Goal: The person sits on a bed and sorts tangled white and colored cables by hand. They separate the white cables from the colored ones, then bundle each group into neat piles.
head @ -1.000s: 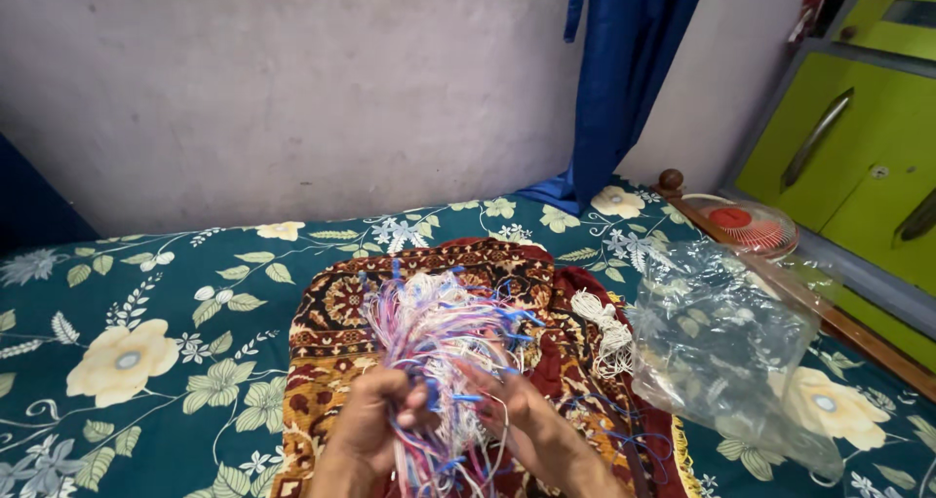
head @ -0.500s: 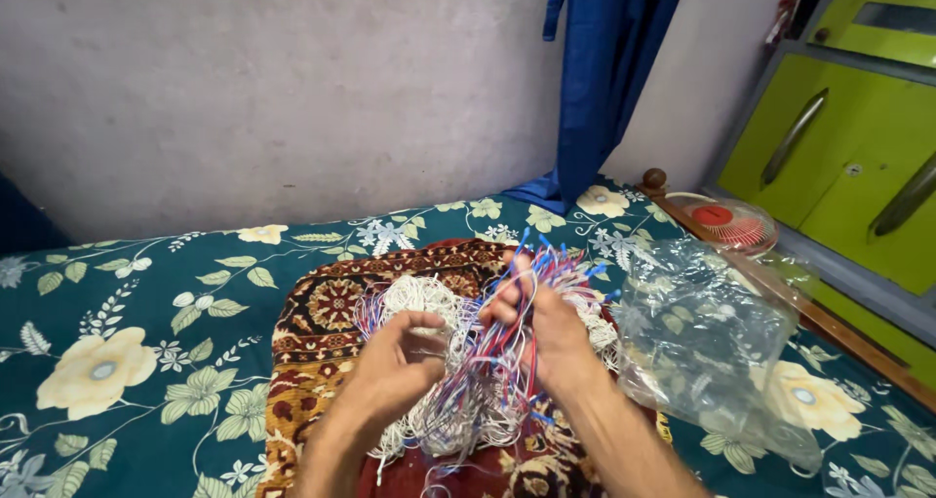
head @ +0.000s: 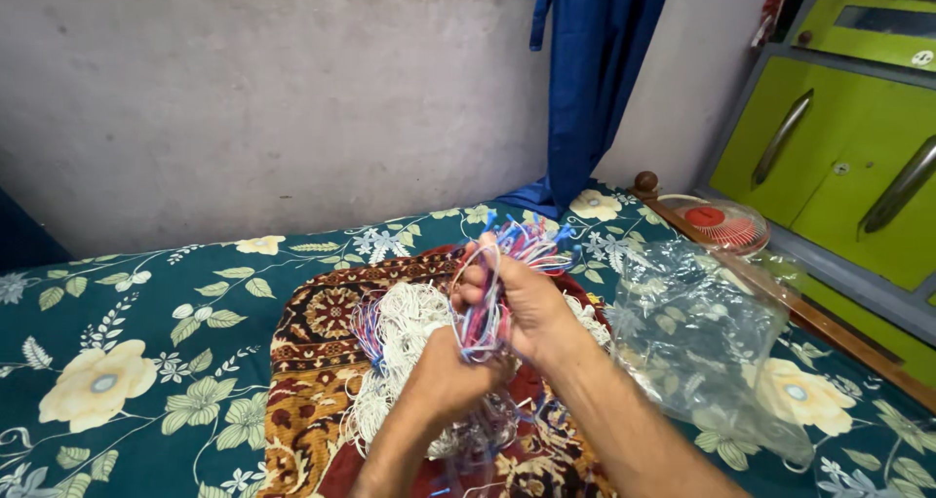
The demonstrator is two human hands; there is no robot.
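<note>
1. Threads: a bundle of pink, blue and white threads (head: 487, 308) is held above a patterned red mat (head: 312, 362), its long axis running roughly upright, from the lap area up and slightly away from the person.
2. Its loose cut ends, blue and pink, fan out at the top, pointing toward the grey wall (head: 263, 108) and a little to the right.
3. The right hand (head: 522, 298) is closed around the upper part of the bundle, fingers curled over the strands.
4. The left hand (head: 444, 376) is clenched on the lower part, just below and touching the right hand, so both hands sit together on the same bundle.
5. A heap of white string (head: 400, 327) lies on the mat behind and beneath the hands; further strands hang down below them.
6. A crumpled clear plastic bag (head: 702, 342), without any visible label, lies to the right on the teal flowered bedsheet (head: 117, 362).
7. Beyond the bag sits a small round red fan (head: 721, 223), near a green cabinet (head: 838, 157) with long metal handles.
8. A blue curtain (head: 595, 69) hangs in the corner.
</note>
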